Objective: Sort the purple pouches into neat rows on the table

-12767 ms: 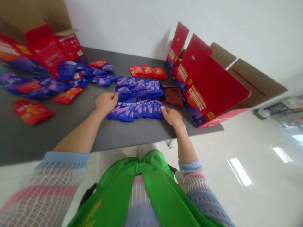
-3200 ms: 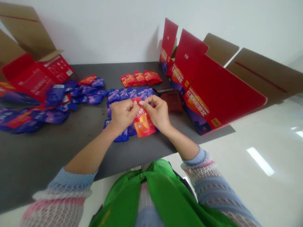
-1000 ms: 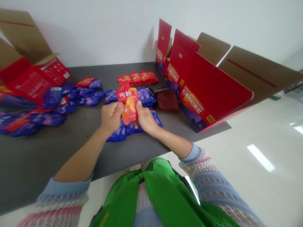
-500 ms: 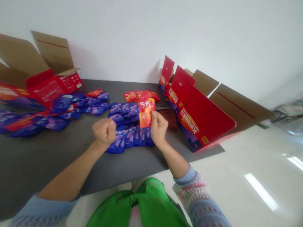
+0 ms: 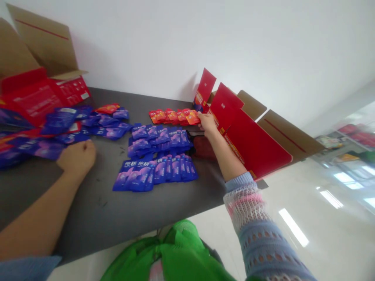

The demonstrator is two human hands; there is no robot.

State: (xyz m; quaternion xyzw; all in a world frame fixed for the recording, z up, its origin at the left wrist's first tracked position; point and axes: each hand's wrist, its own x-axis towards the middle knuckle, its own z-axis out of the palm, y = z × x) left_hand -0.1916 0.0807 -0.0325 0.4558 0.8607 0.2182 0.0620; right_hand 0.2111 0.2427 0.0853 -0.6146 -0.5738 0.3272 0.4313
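My right hand (image 5: 207, 124) reaches to the back row and pinches a red-orange pouch (image 5: 192, 117) by its right edge. That pouch lies at the right end of a row of overlapping red pouches (image 5: 171, 116). At the left, my left hand (image 5: 76, 157) is curled at the edge of a loose pile, with its fingers at the corner of a blue pouch (image 5: 49, 149); the fingertips are partly hidden. In the middle of the table are two rows of overlapping blue-purple pouches, a back row (image 5: 162, 136) and a front row (image 5: 161, 169).
Open red cartons (image 5: 252, 140) with raised flaps stand along the table's right end. Another open carton (image 5: 35, 97) stands at the left behind the loose pouches (image 5: 105, 125). A brown-red flat item (image 5: 203, 147) lies under my right forearm. The grey table (image 5: 117, 218) meets a white wall.
My right hand has carried the red-orange pouch from above the blue rows to the right end of the red row. My left fist has moved left and down to the loose pile.
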